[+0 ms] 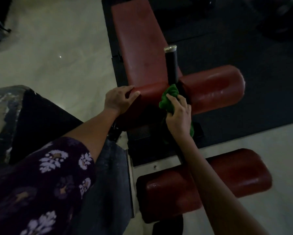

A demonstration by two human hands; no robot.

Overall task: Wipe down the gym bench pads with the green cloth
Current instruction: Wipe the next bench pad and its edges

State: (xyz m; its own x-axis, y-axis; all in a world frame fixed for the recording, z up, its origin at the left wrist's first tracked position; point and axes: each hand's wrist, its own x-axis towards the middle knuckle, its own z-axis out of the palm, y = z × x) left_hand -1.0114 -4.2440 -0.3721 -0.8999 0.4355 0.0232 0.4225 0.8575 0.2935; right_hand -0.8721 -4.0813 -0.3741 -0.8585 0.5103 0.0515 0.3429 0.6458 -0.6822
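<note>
My right hand (178,114) grips the bunched green cloth (169,97) on the red roller pad (210,92) lying left to right, while my left hand (119,100) curls over its end.

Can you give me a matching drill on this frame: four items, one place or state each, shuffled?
Items:
1. green cloth
2. left hand
3. long flat pad
4. lower roller pad

Places or states:
A. grips the end of the upper roller pad
B. nearest the camera, untouched
C. bunched in the right hand against the black post
D. runs away from the camera, beyond the post

Pairs: 1-C, 2-A, 3-D, 4-B
</note>
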